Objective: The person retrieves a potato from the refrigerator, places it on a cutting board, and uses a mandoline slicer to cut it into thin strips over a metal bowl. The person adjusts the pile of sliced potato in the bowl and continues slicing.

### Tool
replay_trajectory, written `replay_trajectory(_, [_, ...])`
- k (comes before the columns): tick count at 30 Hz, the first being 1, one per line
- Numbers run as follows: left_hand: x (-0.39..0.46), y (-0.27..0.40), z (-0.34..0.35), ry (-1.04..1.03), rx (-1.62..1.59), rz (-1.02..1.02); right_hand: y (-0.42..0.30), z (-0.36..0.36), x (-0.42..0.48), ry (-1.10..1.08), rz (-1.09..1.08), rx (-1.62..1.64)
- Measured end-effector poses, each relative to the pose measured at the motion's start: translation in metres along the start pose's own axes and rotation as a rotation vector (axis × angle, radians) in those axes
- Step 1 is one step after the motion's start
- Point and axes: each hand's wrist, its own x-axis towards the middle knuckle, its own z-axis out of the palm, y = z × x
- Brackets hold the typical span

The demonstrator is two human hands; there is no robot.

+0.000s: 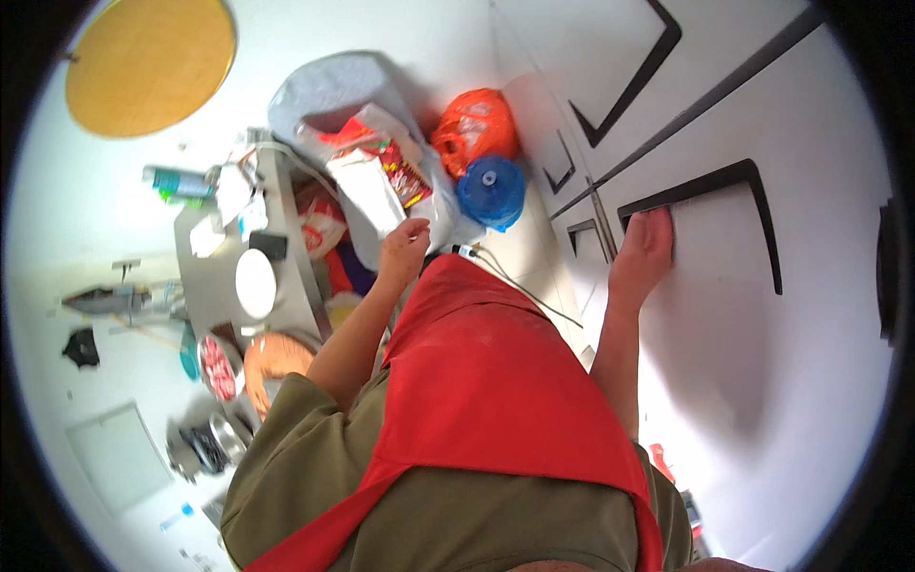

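My right hand (pixel 645 247) has its fingertips hooked at the black-edged recessed handle (pixel 697 187) of a large white door (pixel 808 250). My left hand (pixel 405 250) hangs in the air, fingers loosely bent, with nothing visible in it. Just beyond it, a white packet (pixel 367 193) and a red printed food packet (pixel 406 175) lie on top of a large grey bin or sack (pixel 343 79). A red apron (pixel 493 386) covers my front.
Beside the bin are an orange-red plastic bag (pixel 477 129) and a blue water jug (pixel 491 191). A cable (pixel 525 286) crosses the floor. The steel counter (pixel 214 275) at left holds a white plate (pixel 255 284), a bowl of raw meat (pixel 216 367) and a round wooden board (pixel 275 354).
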Motion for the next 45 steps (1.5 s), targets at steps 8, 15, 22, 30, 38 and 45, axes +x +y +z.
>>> replay_trajectory(8, [0.129,-0.078,-0.006,-0.222,-0.138,0.118,-0.020,0.059,-0.001,0.370,0.033,-0.035])
replay_trajectory(15, [0.184,-0.011,0.029,-0.640,-0.348,0.492,-0.034,0.080,-0.150,0.447,0.199,-0.114])
replay_trajectory(22, [0.102,0.082,0.127,-1.122,-0.242,0.922,-0.001,0.045,-0.377,0.566,0.169,-0.889])
replay_trajectory(30, [-0.023,0.083,0.112,-1.639,0.092,1.040,0.010,-0.043,-0.667,1.235,0.456,-0.600])
replay_trajectory(38, [0.064,0.082,0.120,-1.123,0.093,0.982,-0.002,-0.128,-0.670,2.391,0.091,0.103])
replay_trajectory(45, [0.098,0.282,0.098,-0.412,-0.272,0.806,-0.019,-0.214,-0.472,2.009,-0.117,-0.132])
